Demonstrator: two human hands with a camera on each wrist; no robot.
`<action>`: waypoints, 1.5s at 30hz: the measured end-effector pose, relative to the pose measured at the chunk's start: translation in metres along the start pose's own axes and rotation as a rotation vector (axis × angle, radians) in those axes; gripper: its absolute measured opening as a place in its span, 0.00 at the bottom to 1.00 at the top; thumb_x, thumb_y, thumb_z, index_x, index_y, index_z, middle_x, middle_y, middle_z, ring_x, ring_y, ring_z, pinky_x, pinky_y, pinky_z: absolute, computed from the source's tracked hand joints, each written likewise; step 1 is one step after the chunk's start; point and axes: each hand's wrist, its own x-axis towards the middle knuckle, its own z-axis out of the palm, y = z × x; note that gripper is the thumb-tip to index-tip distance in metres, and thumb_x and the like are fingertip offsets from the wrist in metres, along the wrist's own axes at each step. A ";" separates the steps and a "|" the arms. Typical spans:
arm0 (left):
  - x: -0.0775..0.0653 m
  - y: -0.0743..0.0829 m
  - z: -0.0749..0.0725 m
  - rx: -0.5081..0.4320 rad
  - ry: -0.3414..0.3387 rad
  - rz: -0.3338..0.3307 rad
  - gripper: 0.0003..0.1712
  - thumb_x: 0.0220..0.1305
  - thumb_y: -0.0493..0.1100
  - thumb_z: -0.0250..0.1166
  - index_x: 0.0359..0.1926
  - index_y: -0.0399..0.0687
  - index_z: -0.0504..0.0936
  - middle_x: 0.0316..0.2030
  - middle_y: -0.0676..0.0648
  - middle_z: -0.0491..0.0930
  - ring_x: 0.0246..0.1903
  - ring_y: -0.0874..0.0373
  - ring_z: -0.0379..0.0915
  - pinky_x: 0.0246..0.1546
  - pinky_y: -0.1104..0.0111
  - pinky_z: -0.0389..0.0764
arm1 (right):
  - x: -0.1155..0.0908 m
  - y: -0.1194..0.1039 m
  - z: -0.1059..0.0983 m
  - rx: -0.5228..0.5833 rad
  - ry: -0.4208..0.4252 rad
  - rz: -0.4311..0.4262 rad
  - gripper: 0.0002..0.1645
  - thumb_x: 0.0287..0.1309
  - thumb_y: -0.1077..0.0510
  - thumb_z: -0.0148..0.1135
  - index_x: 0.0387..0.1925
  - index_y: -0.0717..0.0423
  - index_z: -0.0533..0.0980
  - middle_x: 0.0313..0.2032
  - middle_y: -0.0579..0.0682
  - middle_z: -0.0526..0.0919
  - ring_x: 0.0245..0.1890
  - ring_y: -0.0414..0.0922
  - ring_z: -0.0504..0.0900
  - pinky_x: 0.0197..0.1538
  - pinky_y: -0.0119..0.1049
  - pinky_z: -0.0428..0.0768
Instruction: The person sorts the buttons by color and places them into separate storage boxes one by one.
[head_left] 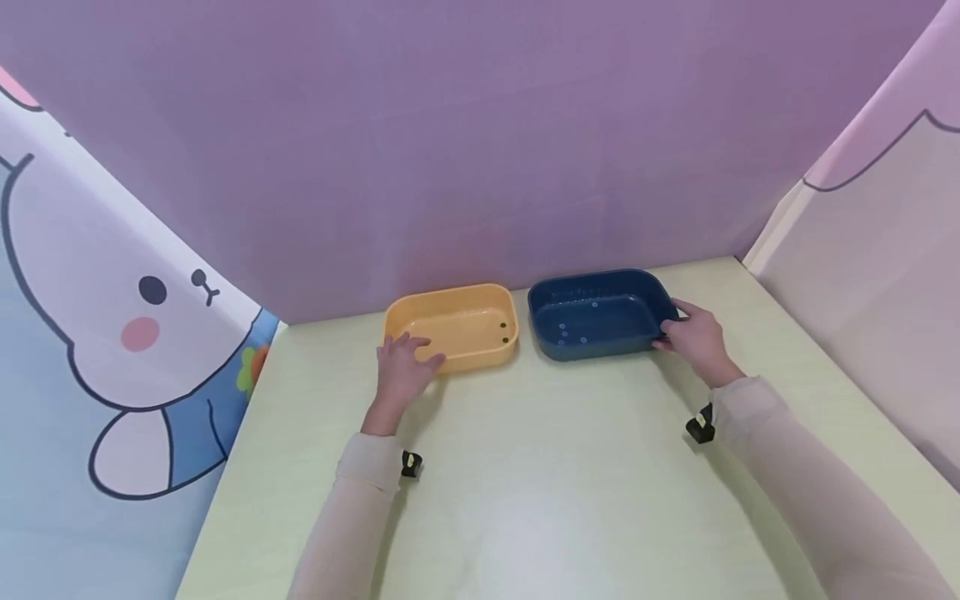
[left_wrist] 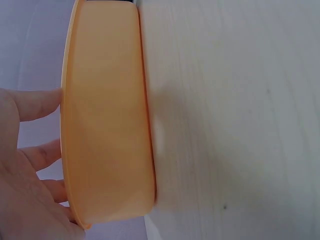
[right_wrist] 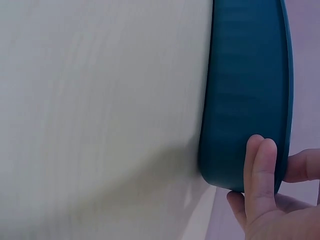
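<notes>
Two shallow plastic bins with rounded corners stand side by side at the back of the table. My left hand [head_left: 405, 371] is over the near left corner of the yellow bin [head_left: 472, 360], its fingers spread. In the left wrist view, the fingertips reach the rim of the yellow bin [left_wrist: 110, 110] and partly pass behind it. My right hand [head_left: 697, 340] pinches the right end of the dark blue bin [head_left: 600, 346]. Two fingers [right_wrist: 260, 165] lie against its outer wall in the right wrist view, with another digit at the rim. Small round spots show inside both bins.
The pale wood-grain table [head_left: 517, 467] reaches back to a purple cloth wall [head_left: 480, 150]. A cartoon-printed cloth [head_left: 97, 333] borders the left side, and a pale pink one [head_left: 885, 275] the right. A narrow gap separates the bins. Small black devices sit at both wrists.
</notes>
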 end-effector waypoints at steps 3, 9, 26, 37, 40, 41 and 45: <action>0.000 0.000 -0.001 0.004 0.004 0.002 0.28 0.65 0.52 0.68 0.59 0.38 0.80 0.66 0.30 0.70 0.72 0.25 0.43 0.71 0.36 0.36 | 0.002 -0.002 0.003 0.000 -0.010 0.003 0.42 0.65 0.64 0.50 0.78 0.57 0.52 0.60 0.75 0.72 0.25 0.35 0.86 0.40 0.36 0.86; -0.001 0.001 -0.001 0.004 0.003 0.001 0.28 0.65 0.52 0.67 0.59 0.38 0.80 0.65 0.31 0.72 0.72 0.26 0.45 0.72 0.37 0.36 | 0.006 -0.002 0.005 0.004 -0.009 0.002 0.42 0.64 0.64 0.50 0.79 0.57 0.52 0.61 0.75 0.72 0.24 0.34 0.86 0.39 0.35 0.86; -0.004 0.001 -0.002 0.008 -0.004 0.006 0.28 0.65 0.52 0.67 0.59 0.37 0.80 0.64 0.31 0.73 0.72 0.26 0.45 0.72 0.37 0.35 | 0.011 -0.003 0.011 0.024 -0.013 0.012 0.42 0.65 0.65 0.50 0.79 0.55 0.52 0.62 0.75 0.71 0.25 0.37 0.86 0.41 0.37 0.86; -0.003 -0.001 -0.003 0.038 0.002 0.006 0.28 0.66 0.51 0.68 0.60 0.38 0.80 0.67 0.29 0.69 0.72 0.25 0.44 0.71 0.36 0.38 | 0.018 -0.001 0.015 0.018 -0.056 -0.020 0.42 0.65 0.65 0.50 0.78 0.60 0.51 0.60 0.76 0.70 0.26 0.37 0.86 0.39 0.34 0.86; -0.003 -0.002 -0.001 0.063 0.000 0.007 0.28 0.66 0.52 0.67 0.61 0.39 0.79 0.68 0.29 0.67 0.72 0.25 0.44 0.70 0.34 0.39 | 0.016 -0.001 0.015 -0.093 -0.019 -0.065 0.40 0.64 0.63 0.50 0.76 0.64 0.55 0.57 0.74 0.72 0.28 0.44 0.88 0.36 0.36 0.86; -0.003 -0.002 -0.001 0.070 -0.001 0.008 0.28 0.66 0.52 0.67 0.61 0.39 0.79 0.68 0.29 0.67 0.72 0.25 0.44 0.70 0.34 0.40 | 0.015 -0.001 0.015 -0.155 0.004 -0.090 0.39 0.64 0.62 0.51 0.75 0.66 0.58 0.56 0.74 0.72 0.31 0.47 0.87 0.37 0.36 0.85; -0.005 0.001 0.001 0.116 -0.004 0.017 0.28 0.68 0.54 0.64 0.61 0.40 0.79 0.69 0.30 0.65 0.73 0.26 0.44 0.68 0.31 0.43 | 0.009 -0.003 0.015 -0.365 0.094 -0.194 0.34 0.61 0.59 0.52 0.68 0.69 0.67 0.53 0.74 0.71 0.36 0.58 0.78 0.34 0.39 0.73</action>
